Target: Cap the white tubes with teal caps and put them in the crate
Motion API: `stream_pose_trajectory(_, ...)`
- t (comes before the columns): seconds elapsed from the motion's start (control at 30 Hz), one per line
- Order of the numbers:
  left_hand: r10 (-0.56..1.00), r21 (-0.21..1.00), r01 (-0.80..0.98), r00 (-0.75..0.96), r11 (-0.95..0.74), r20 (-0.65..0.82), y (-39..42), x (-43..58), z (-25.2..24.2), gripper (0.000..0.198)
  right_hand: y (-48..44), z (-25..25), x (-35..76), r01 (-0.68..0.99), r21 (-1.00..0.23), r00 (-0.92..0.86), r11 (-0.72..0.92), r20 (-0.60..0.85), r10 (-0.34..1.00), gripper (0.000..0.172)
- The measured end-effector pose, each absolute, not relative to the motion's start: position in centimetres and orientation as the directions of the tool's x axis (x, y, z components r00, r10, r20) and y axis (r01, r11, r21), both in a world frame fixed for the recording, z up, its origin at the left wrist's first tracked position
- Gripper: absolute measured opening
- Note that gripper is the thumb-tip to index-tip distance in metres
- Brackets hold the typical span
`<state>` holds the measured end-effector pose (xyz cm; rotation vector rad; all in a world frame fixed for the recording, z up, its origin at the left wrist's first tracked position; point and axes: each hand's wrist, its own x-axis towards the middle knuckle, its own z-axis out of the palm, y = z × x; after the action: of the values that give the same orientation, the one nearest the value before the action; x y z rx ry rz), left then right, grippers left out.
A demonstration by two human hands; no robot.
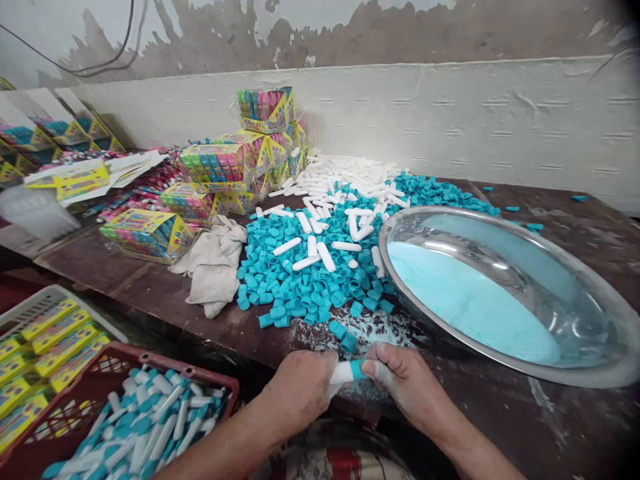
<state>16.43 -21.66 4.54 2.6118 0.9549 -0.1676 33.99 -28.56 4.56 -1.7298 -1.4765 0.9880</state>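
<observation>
The tube (343, 373), white with a blue cap (359, 369) at one end, was between the two hands, in front of the person's body and near the front edge of the tabletop (505, 417). The left hand (307, 379) was closed around the white part, so that one end of the tube was hidden inside its fingers. The right hand (403, 375) held the capped end in a narrow pinch, with its thumb against the cap, and white dust was seen on its fingers. The tube lay nearly level, to the right of the left hand and to the left of the right hand, touching both. Just beyond the hands, two loose caps (349, 343) lay on the tabletop, beside a scatter of pale powder. Farther away was a big heap of blue caps (295, 287), with some white tubes (326, 257) lying on top of it. To the right of this heap stood a wide metal bowl (565, 287), which contained light blue powder (465, 303). A crumpled cloth (213, 260) lay to the left of the heap. At the lower left, a red crate (175, 363) held many capped tubes (155, 417).
</observation>
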Motion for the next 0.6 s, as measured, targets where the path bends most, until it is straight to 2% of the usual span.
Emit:
stream_pose_trajectory(0.1, 0.622, 0.305, 0.664, 0.747, -0.683, -0.235, -21.2, 16.0, 4.5, 0.022, -28.3, 4.9, 35.3, 0.416, -0.889, 0.109, -0.191, -0.16, 0.981, 0.03)
stream_pose_trajectory(0.23, 0.663, 0.335, 0.698, 0.712, -0.633, -0.229, -21.0, 15.7, 4.4, 0.028, -28.2, 5.6, 36.2, 0.324, -0.907, 0.035, -0.267, -0.271, 0.962, 0.037)
stream_pose_trajectory(0.47, 0.641, 0.313, 0.686, 0.726, -0.656, -0.249, -21.4, 16.6, 4.3, 0.024, -27.8, 5.6, 34.3, 0.482, -0.866, -0.059, -0.134, -0.185, 0.981, 0.034)
stream_pose_trajectory(0.6, 0.629, 0.308, 0.673, 0.739, -0.672, -0.242, -21.4, 16.5, 4.2, 0.024, -27.6, 5.0, 34.2, 0.441, -0.887, -0.072, -0.139, -0.189, 0.979, 0.039)
